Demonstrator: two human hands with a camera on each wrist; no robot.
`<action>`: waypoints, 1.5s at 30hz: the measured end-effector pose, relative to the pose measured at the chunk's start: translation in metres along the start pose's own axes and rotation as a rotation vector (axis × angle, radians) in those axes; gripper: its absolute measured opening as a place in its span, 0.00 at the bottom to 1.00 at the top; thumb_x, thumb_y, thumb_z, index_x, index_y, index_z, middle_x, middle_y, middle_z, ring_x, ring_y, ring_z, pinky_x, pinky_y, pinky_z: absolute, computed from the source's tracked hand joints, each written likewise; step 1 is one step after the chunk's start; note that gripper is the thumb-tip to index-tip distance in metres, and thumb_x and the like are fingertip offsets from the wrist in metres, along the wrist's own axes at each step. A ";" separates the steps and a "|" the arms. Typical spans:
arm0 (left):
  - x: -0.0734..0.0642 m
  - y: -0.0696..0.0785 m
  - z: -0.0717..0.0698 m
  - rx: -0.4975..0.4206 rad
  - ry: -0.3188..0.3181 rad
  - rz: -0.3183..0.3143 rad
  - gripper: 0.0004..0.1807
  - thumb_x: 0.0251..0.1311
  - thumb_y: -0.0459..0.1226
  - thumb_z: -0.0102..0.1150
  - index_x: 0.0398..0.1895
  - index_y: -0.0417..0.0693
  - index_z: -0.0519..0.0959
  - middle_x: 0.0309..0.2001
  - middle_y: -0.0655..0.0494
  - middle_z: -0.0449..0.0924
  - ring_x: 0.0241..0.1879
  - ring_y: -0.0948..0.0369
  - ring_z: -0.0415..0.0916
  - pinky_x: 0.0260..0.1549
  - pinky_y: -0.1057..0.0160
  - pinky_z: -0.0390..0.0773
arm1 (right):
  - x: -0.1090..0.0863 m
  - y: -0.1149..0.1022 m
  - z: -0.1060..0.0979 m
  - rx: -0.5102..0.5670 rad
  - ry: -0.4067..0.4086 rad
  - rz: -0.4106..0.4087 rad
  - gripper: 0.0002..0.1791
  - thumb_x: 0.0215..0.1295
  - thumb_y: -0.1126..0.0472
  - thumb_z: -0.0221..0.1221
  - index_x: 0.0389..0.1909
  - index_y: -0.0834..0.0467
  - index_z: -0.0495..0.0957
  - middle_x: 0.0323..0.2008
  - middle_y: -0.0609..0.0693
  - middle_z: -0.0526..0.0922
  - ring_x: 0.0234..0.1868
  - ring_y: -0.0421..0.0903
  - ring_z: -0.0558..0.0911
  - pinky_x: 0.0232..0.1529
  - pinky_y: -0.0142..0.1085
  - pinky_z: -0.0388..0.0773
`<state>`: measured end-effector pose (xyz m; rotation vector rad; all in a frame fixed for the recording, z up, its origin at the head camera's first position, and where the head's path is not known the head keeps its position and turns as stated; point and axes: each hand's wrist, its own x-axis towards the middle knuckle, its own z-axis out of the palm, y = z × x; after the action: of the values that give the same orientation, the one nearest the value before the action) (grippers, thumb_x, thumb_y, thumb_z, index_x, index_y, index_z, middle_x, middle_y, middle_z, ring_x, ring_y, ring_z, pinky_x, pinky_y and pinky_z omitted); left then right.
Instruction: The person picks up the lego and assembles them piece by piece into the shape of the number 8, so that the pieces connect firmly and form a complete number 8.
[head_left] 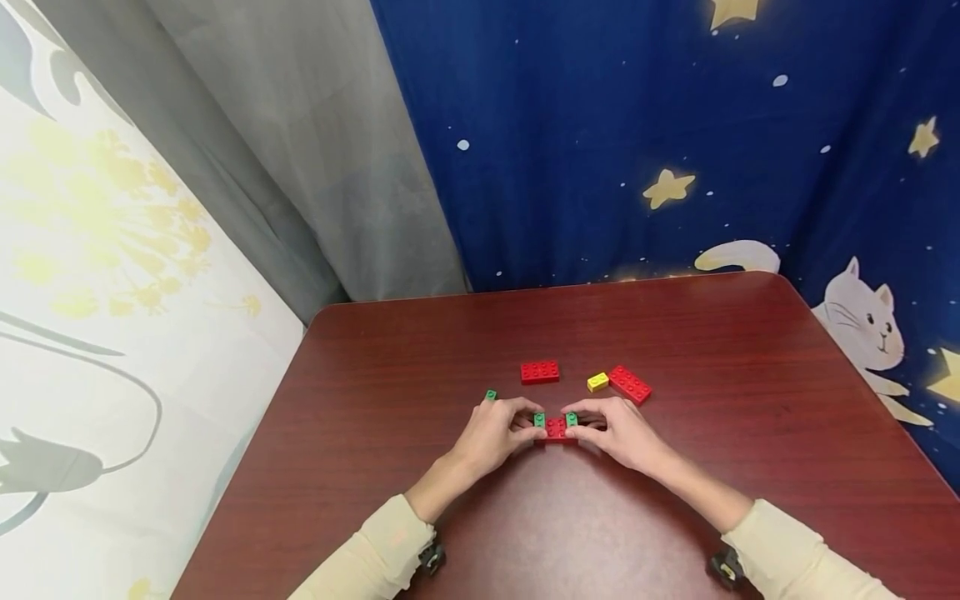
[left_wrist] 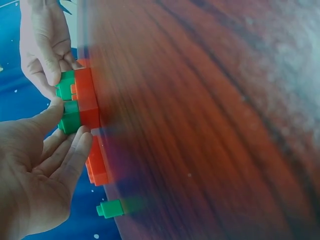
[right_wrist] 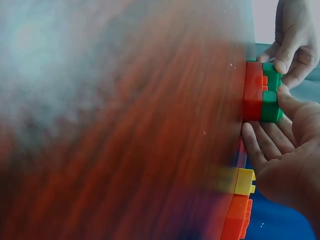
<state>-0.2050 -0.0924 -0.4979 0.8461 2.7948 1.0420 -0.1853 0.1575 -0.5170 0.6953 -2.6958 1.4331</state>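
A red brick (head_left: 556, 429) lies on the table with its studs up. Two green bricks sit on its two ends, a left one (head_left: 539, 420) and a right one (head_left: 572, 418), with red studs showing between them. My left hand (head_left: 487, 437) pinches the left green brick between thumb and fingers. On the opposite end, my right hand (head_left: 628, 433) does the same with the right green brick. From the side, the left wrist view has both green bricks on top of the red one. The right wrist view shows the right hand's thumb against its green brick (right_wrist: 270, 106).
Another red brick (head_left: 540, 372) lies behind the hands. Behind the right hand, a yellow brick (head_left: 597, 382) lies beside a slanted red brick (head_left: 631, 384). A small green brick (head_left: 491, 395) is just behind the left hand. Curtains hang past the far edge of the brown table (head_left: 420, 350).
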 end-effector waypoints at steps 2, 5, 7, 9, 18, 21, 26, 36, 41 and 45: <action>0.001 -0.001 0.000 0.000 -0.008 0.012 0.16 0.63 0.42 0.78 0.51 0.48 0.89 0.36 0.61 0.90 0.34 0.74 0.85 0.35 0.73 0.83 | 0.000 0.002 -0.001 0.016 -0.011 0.002 0.17 0.68 0.59 0.73 0.55 0.60 0.88 0.47 0.51 0.91 0.45 0.44 0.90 0.46 0.39 0.88; 0.002 -0.002 -0.002 0.000 -0.031 0.023 0.17 0.64 0.42 0.77 0.52 0.47 0.89 0.36 0.61 0.90 0.35 0.74 0.85 0.37 0.72 0.83 | 0.001 0.004 -0.001 0.024 -0.021 0.003 0.18 0.68 0.58 0.73 0.55 0.60 0.88 0.47 0.50 0.90 0.45 0.43 0.90 0.47 0.39 0.88; 0.003 -0.003 -0.003 0.002 -0.056 0.024 0.17 0.65 0.43 0.76 0.54 0.47 0.88 0.37 0.62 0.90 0.36 0.74 0.85 0.37 0.72 0.83 | 0.001 0.004 -0.001 0.027 -0.023 0.007 0.18 0.68 0.57 0.73 0.55 0.60 0.88 0.47 0.49 0.90 0.45 0.43 0.90 0.47 0.39 0.87; 0.005 -0.003 -0.005 0.007 -0.078 0.025 0.18 0.65 0.44 0.76 0.54 0.47 0.88 0.38 0.62 0.90 0.36 0.75 0.84 0.38 0.73 0.83 | 0.001 0.005 -0.001 0.031 -0.025 0.012 0.18 0.68 0.56 0.73 0.55 0.60 0.88 0.47 0.49 0.90 0.45 0.42 0.89 0.47 0.38 0.87; 0.015 -0.002 -0.022 0.027 -0.127 0.076 0.19 0.62 0.42 0.78 0.54 0.46 0.89 0.42 0.58 0.90 0.36 0.72 0.83 0.38 0.71 0.83 | 0.002 0.006 -0.001 0.024 -0.028 0.027 0.20 0.65 0.59 0.75 0.56 0.60 0.87 0.47 0.51 0.91 0.41 0.39 0.89 0.43 0.34 0.86; 0.022 -0.003 -0.029 0.015 -0.121 0.065 0.19 0.63 0.41 0.77 0.55 0.45 0.88 0.46 0.56 0.91 0.39 0.71 0.85 0.42 0.69 0.85 | 0.001 0.005 -0.002 0.017 -0.027 0.030 0.20 0.65 0.59 0.76 0.56 0.60 0.87 0.47 0.51 0.90 0.41 0.40 0.89 0.44 0.35 0.86; 0.034 -0.006 -0.037 -0.009 -0.079 0.018 0.19 0.63 0.38 0.77 0.57 0.46 0.88 0.50 0.52 0.90 0.42 0.66 0.87 0.46 0.62 0.86 | 0.001 0.005 -0.003 0.013 -0.031 0.037 0.20 0.64 0.58 0.76 0.56 0.59 0.88 0.48 0.52 0.90 0.42 0.41 0.89 0.45 0.38 0.87; 0.055 -0.020 -0.034 -0.113 0.032 -0.085 0.21 0.65 0.37 0.75 0.61 0.45 0.86 0.54 0.48 0.89 0.47 0.60 0.88 0.50 0.61 0.86 | 0.001 0.004 -0.004 0.017 -0.044 0.069 0.21 0.65 0.57 0.76 0.56 0.60 0.87 0.49 0.52 0.90 0.44 0.43 0.89 0.46 0.37 0.86; 0.064 -0.029 -0.028 -0.225 0.099 -0.110 0.22 0.65 0.35 0.74 0.62 0.41 0.85 0.56 0.47 0.88 0.52 0.55 0.88 0.50 0.62 0.86 | 0.001 0.003 -0.004 0.023 -0.049 0.079 0.22 0.65 0.56 0.76 0.56 0.60 0.87 0.49 0.52 0.90 0.46 0.45 0.89 0.49 0.42 0.87; 0.069 -0.035 -0.025 -0.306 0.129 -0.126 0.23 0.65 0.32 0.74 0.62 0.37 0.84 0.56 0.45 0.87 0.55 0.51 0.87 0.53 0.60 0.85 | 0.001 0.002 -0.004 0.026 -0.052 0.078 0.22 0.64 0.57 0.76 0.57 0.61 0.87 0.49 0.53 0.90 0.46 0.45 0.89 0.49 0.42 0.87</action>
<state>-0.2858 -0.0936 -0.4901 0.5800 2.6419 1.4979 -0.1882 0.1612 -0.5158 0.6446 -2.7776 1.4907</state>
